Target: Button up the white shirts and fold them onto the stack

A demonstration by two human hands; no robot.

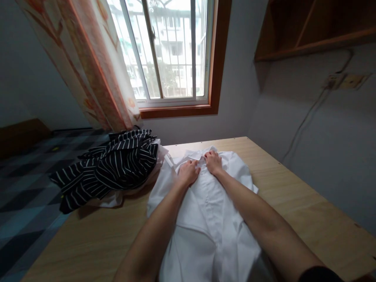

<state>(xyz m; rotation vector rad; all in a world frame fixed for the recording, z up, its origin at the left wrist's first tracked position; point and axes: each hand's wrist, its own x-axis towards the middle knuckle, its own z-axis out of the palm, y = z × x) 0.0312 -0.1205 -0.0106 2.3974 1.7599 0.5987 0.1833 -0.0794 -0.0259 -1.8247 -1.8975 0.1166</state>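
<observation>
A white button-up shirt [202,207] lies front side up on the wooden table, its collar at the far end and its near part reaching toward me. Just below the collar, my left hand [189,171] is closed on the cloth left of the button strip. Across from it, my right hand [213,161] has its fingers bent and closed on the fabric by the collar opening. The fingertips of both hands are partly hidden, and the cloth is creased around them.
A heap of black-and-white striped clothing [126,164] rests at the table's left side, with paler cloth under it. Beyond it is a bed with a checked cover [26,188]. The wooden table [293,211] meets the wall below a window [173,58]. A cable [302,121] hangs at right.
</observation>
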